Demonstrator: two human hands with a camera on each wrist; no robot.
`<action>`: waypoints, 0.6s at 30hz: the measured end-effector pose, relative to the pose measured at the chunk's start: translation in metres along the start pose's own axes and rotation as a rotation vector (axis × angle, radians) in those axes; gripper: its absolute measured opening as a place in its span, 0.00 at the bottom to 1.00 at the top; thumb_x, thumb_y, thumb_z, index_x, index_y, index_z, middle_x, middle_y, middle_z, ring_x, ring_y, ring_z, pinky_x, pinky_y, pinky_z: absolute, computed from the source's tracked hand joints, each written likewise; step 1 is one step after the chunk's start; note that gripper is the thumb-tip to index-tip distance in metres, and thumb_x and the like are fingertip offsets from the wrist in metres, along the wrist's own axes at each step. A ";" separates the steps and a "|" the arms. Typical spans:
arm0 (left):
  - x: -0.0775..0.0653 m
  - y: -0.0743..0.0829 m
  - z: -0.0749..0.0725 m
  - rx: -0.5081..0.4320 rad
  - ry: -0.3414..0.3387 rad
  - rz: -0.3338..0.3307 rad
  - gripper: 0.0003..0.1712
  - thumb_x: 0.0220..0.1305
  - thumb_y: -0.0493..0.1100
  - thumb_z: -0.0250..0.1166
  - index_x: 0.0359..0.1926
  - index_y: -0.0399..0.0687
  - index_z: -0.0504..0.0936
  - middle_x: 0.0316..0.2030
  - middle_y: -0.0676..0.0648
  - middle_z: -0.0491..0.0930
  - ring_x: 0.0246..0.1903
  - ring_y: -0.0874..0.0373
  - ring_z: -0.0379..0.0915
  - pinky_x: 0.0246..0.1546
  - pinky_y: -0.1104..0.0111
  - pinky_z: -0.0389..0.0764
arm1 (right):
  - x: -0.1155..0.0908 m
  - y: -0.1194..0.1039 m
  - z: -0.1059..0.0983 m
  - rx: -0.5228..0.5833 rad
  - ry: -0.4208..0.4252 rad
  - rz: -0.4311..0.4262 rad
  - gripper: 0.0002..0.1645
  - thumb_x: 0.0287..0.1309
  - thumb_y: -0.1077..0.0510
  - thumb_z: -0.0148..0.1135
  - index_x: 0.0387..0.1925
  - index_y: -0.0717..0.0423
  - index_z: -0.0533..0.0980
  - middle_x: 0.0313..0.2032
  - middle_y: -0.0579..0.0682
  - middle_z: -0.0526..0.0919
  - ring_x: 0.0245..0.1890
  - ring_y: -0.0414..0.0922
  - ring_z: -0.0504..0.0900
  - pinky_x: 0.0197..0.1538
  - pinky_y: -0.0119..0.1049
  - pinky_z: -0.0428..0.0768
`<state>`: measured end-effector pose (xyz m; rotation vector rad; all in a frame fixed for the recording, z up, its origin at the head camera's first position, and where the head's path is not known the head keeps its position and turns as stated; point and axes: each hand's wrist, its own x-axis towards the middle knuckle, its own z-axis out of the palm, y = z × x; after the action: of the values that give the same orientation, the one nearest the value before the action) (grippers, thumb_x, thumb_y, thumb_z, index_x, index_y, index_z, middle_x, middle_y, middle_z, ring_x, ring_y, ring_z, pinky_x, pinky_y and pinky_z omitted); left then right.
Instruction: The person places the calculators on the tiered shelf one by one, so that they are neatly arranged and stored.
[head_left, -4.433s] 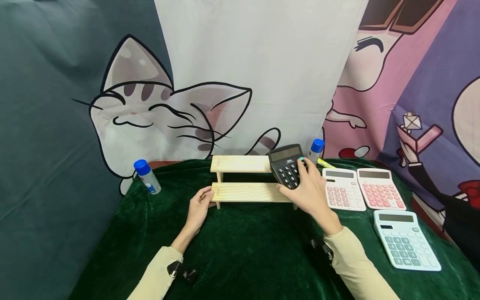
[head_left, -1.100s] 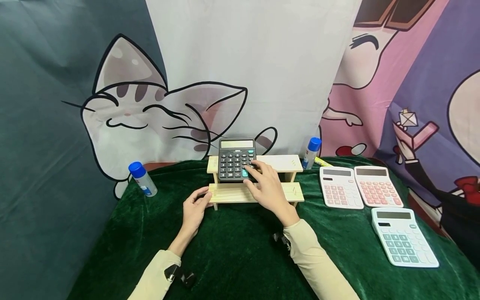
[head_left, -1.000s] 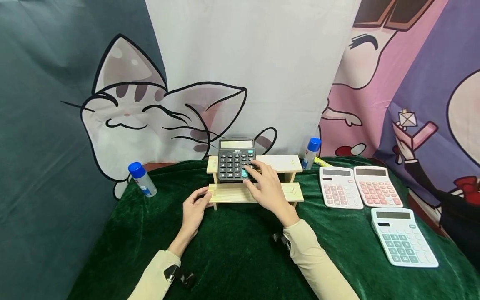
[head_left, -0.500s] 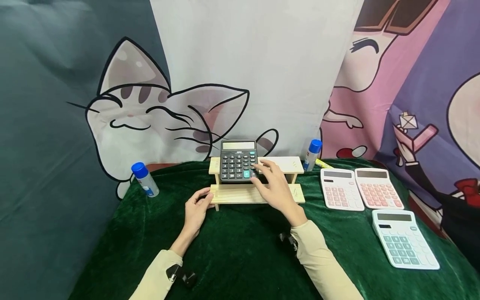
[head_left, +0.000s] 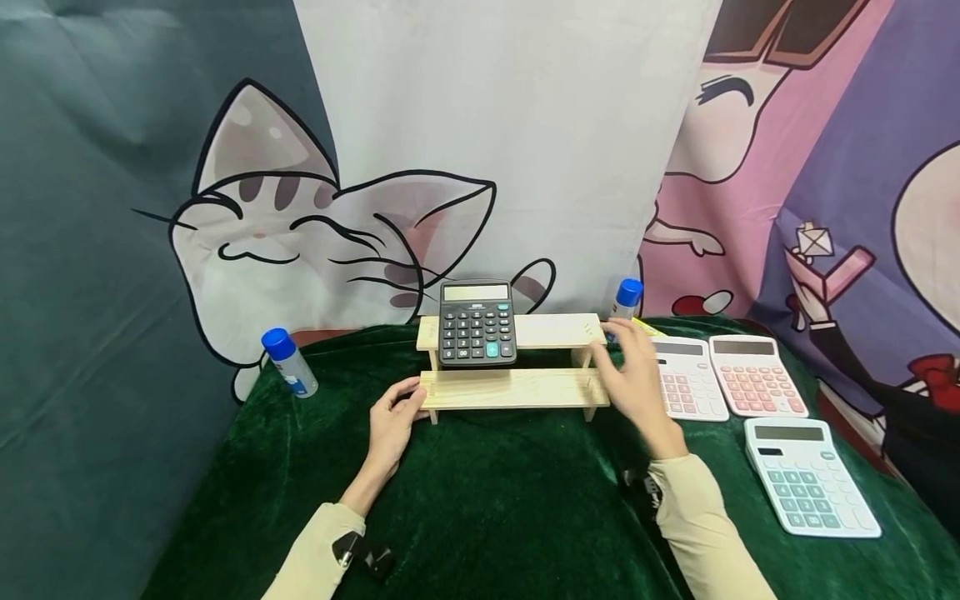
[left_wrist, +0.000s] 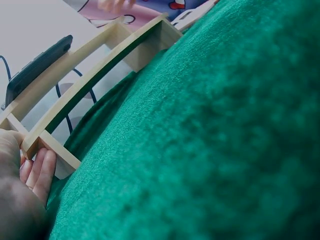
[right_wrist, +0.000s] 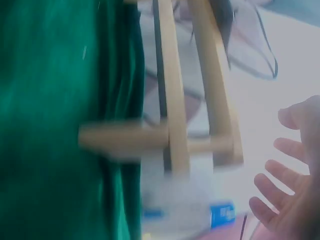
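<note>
A two-tier wooden rack [head_left: 517, 389] stands on green velvet cloth. A black calculator [head_left: 477, 327] leans on its upper tier, with its screen end up and keys facing me. My left hand [head_left: 392, 421] pinches the left end of the lower board; the left wrist view shows the thumb above the rack's corner and fingers [left_wrist: 42, 172] against its underside. My right hand [head_left: 636, 379] is in the air by the rack's right end, holding nothing. Its fingers are spread and relaxed in the right wrist view, apart from the blurred wood.
Right of the rack lie a white-and-pink calculator [head_left: 693, 396], a pink calculator [head_left: 759, 379] and a pale blue calculator [head_left: 813, 479]. Blue-capped bottles stand left [head_left: 289, 364] and behind the right hand [head_left: 628, 293]. A yellow object [head_left: 649, 328] is partly hidden. A printed curtain [head_left: 570, 150] hangs behind.
The right hand carried the black calculator leftward onto the upper tier, let go of it, and moved away to the right. The left hand stays at the rack's left end.
</note>
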<state>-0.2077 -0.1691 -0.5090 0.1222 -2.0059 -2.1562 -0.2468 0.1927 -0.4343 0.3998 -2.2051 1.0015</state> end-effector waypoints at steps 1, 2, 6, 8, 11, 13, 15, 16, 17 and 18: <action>0.000 0.000 0.000 0.002 -0.002 -0.003 0.21 0.69 0.41 0.64 0.60 0.37 0.77 0.56 0.37 0.75 0.35 0.67 0.81 0.38 0.74 0.86 | 0.000 0.006 -0.006 -0.012 0.014 0.030 0.22 0.61 0.58 0.67 0.54 0.64 0.77 0.58 0.65 0.76 0.60 0.61 0.71 0.64 0.59 0.67; 0.000 0.000 0.000 0.004 -0.005 -0.004 0.21 0.70 0.42 0.64 0.60 0.37 0.77 0.56 0.37 0.75 0.36 0.67 0.81 0.38 0.74 0.86 | -0.001 0.012 -0.012 -0.031 0.021 0.070 0.23 0.62 0.58 0.66 0.56 0.65 0.76 0.58 0.66 0.75 0.60 0.62 0.71 0.64 0.59 0.66; 0.000 0.001 -0.001 0.013 -0.008 -0.008 0.22 0.70 0.43 0.64 0.60 0.37 0.77 0.56 0.37 0.74 0.36 0.67 0.81 0.39 0.74 0.86 | -0.001 0.033 -0.033 -0.150 -0.038 0.298 0.34 0.65 0.49 0.62 0.64 0.65 0.67 0.61 0.69 0.69 0.63 0.65 0.65 0.66 0.62 0.63; 0.000 0.001 -0.001 0.018 -0.010 -0.009 0.21 0.70 0.43 0.64 0.60 0.38 0.77 0.56 0.37 0.74 0.36 0.67 0.81 0.39 0.73 0.86 | -0.004 0.043 -0.042 -0.231 -0.124 0.436 0.44 0.65 0.41 0.60 0.70 0.66 0.60 0.65 0.72 0.63 0.66 0.68 0.60 0.68 0.65 0.59; -0.001 0.001 -0.001 0.018 -0.009 -0.009 0.21 0.70 0.42 0.64 0.60 0.38 0.77 0.56 0.38 0.75 0.36 0.67 0.81 0.39 0.73 0.87 | -0.009 0.057 -0.052 -0.330 -0.304 0.631 0.62 0.61 0.28 0.56 0.75 0.68 0.45 0.70 0.78 0.50 0.70 0.73 0.49 0.70 0.70 0.51; -0.001 0.001 -0.001 0.015 -0.009 -0.007 0.20 0.70 0.42 0.64 0.59 0.38 0.78 0.56 0.37 0.75 0.36 0.66 0.81 0.38 0.72 0.87 | -0.012 0.066 -0.057 -0.374 -0.428 0.743 0.73 0.57 0.21 0.53 0.76 0.70 0.36 0.71 0.81 0.40 0.70 0.76 0.42 0.70 0.74 0.47; -0.001 0.001 -0.001 0.013 -0.009 -0.007 0.20 0.70 0.42 0.64 0.59 0.38 0.78 0.56 0.37 0.75 0.36 0.66 0.81 0.38 0.73 0.87 | -0.015 0.072 -0.060 -0.397 -0.530 0.829 0.79 0.52 0.16 0.51 0.75 0.72 0.30 0.71 0.83 0.33 0.70 0.78 0.37 0.69 0.77 0.44; -0.001 0.001 -0.001 0.013 -0.010 -0.006 0.21 0.70 0.42 0.64 0.59 0.38 0.77 0.56 0.37 0.75 0.36 0.66 0.81 0.38 0.73 0.87 | -0.016 0.075 -0.061 -0.407 -0.567 0.858 0.82 0.50 0.15 0.50 0.74 0.72 0.28 0.70 0.83 0.31 0.70 0.79 0.35 0.68 0.77 0.44; -0.001 0.001 -0.001 0.014 -0.011 -0.007 0.21 0.70 0.42 0.64 0.60 0.38 0.77 0.56 0.37 0.75 0.36 0.67 0.81 0.38 0.73 0.87 | -0.017 0.077 -0.061 -0.415 -0.599 0.881 0.83 0.49 0.13 0.50 0.73 0.73 0.26 0.70 0.84 0.29 0.70 0.79 0.34 0.68 0.78 0.43; 0.000 0.001 -0.001 0.014 -0.011 -0.007 0.21 0.70 0.42 0.64 0.60 0.38 0.77 0.56 0.37 0.75 0.36 0.67 0.81 0.38 0.73 0.86 | -0.018 0.079 -0.062 -0.421 -0.624 0.899 0.84 0.48 0.13 0.50 0.73 0.73 0.25 0.69 0.85 0.28 0.70 0.79 0.33 0.68 0.78 0.43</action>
<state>-0.2069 -0.1700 -0.5081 0.1203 -2.0298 -2.1516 -0.2471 0.2913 -0.4600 -0.6210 -3.1767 0.8401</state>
